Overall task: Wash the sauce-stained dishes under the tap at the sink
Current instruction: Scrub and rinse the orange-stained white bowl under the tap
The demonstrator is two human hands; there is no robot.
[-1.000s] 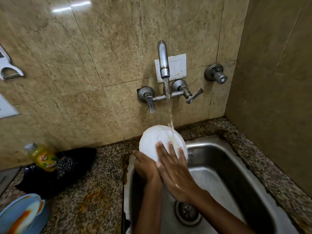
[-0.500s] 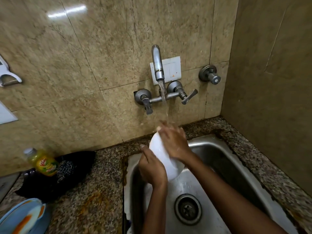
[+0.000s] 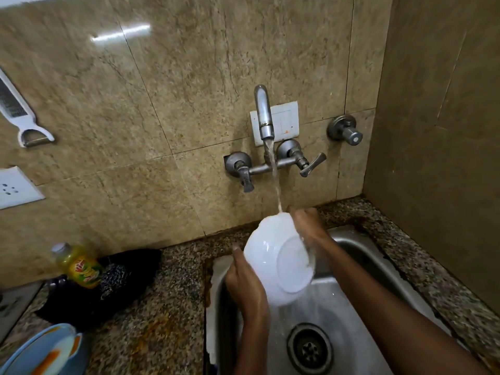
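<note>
A: Item, location?
B: White plate (image 3: 278, 262), over sink (image 3: 351, 239) back edge, under tap (image 3: 264, 115) stream.
A: Hands?
B: Left hand (image 3: 244, 286) grips lower rim; right hand (image 3: 307, 226) clasps upper rim.
A: Change?
B: Plate turned underside-up since a second ago; back likely being rinsed.

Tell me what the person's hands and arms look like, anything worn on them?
Both forearms are bare as far as the picture shows; no sleeves reach into view. The left hand and right hand show no gloves, watch or bracelets. No ring is visible, though the fingers are partly hidden. Water wets the right hand.
</note>
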